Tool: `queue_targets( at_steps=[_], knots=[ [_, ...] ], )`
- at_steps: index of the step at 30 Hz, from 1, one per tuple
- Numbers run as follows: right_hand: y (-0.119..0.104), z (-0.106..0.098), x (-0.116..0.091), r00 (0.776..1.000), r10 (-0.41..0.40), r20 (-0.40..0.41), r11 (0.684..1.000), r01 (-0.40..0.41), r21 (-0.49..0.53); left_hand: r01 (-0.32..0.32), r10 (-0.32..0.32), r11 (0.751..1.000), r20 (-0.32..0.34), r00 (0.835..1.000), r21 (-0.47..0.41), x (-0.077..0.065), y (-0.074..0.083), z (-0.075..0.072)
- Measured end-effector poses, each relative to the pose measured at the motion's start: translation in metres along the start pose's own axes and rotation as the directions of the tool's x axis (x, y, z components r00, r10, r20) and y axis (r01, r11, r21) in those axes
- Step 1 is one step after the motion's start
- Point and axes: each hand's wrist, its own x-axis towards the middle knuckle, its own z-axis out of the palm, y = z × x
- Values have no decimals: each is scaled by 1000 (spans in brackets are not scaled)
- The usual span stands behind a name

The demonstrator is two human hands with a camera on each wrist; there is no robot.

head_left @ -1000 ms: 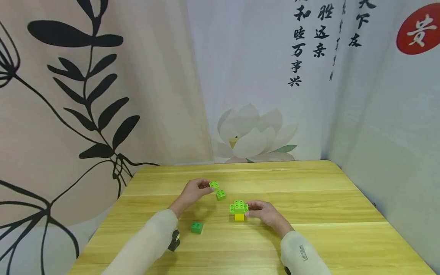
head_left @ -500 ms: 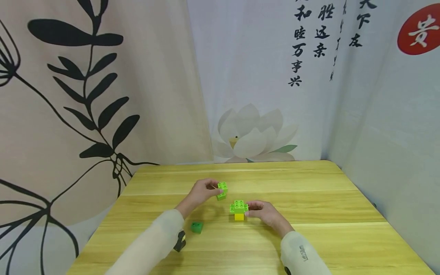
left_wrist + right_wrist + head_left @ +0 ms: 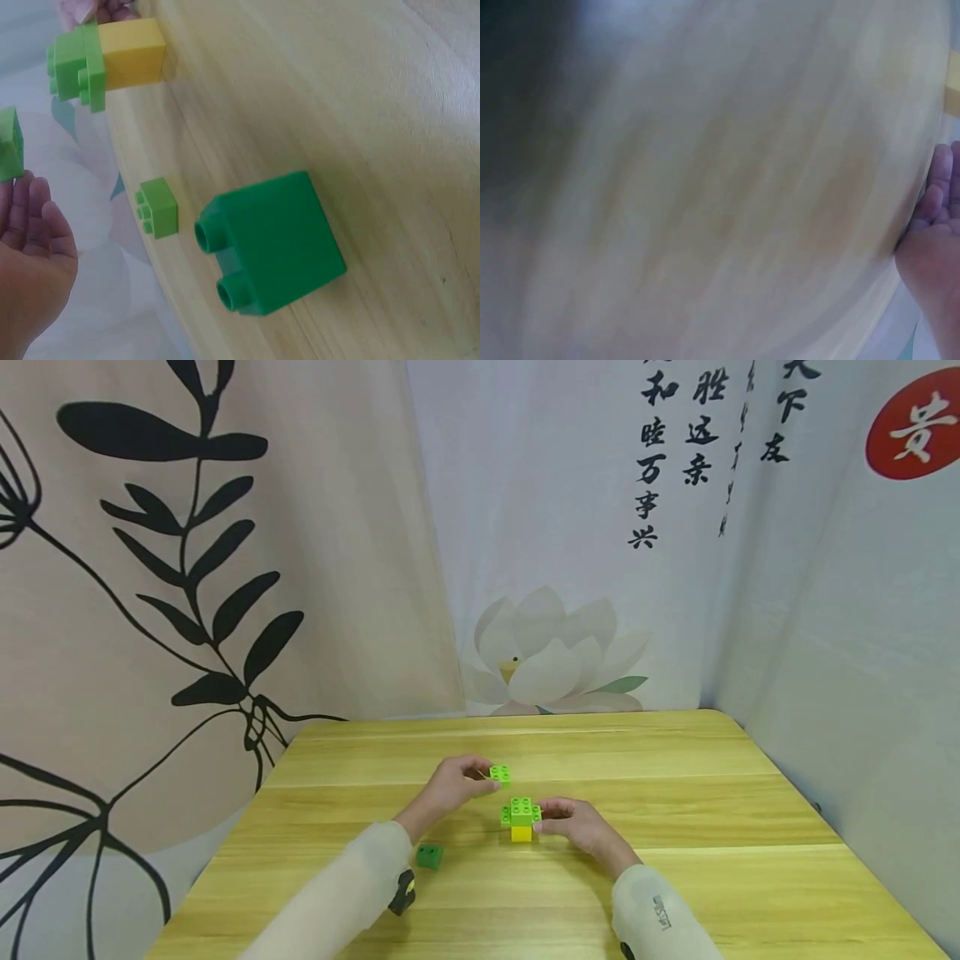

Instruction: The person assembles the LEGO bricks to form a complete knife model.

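Between thumb and fingers, my left hand [image 3: 460, 781] pinches a light green brick [image 3: 500, 774], raised behind the stack; the left wrist view cuts that brick off at its edge. My right hand [image 3: 581, 827] grips the right side of a brick stack [image 3: 521, 814]: a yellow brick below, light green ones on top. A second light green brick [image 3: 157, 208] lies on the table in the left wrist view; in the head view the left hand hides it. A dark green brick [image 3: 430, 857] stands near the left forearm.
The wooden table [image 3: 750, 893] reaches back to a printed curtain [image 3: 570, 527] with a lotus and lettering. Another curtain side [image 3: 847, 635] runs along the right edge. Both forearms wear pale sleeves [image 3: 337, 885] with dark wrist cameras.
My left hand has carried its light green brick right and slightly nearer, past the second light green brick, toward the stack. My right hand and the stack have stayed in place.
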Motion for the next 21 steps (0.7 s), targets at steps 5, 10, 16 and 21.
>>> queue_targets(
  at_steps=[5, 10, 16, 21],
  knots=[
    [-1, 0, 1, 1000, -4, 1, 1000, 4, 1, -3, 3, 1000, 16, 1000, 11, -1, 0, 7],
    [-1, 0, 1, 1000, 4, -5, 1000, -4, -5, 11, -12, 1000, 42, 999, 9, -3, 0, 13],
    [0, 1, 0, 1000, 3, -9, 1000, -3, -15, 1, -2, 1000, 62, 998, 2, -5, -3, 20],
    [0, 0, -1, 1000, -8, -10, 1000, 8, -8, -5, 5, 1000, 72, 997, 2, -6, -5, 25]
  ],
)
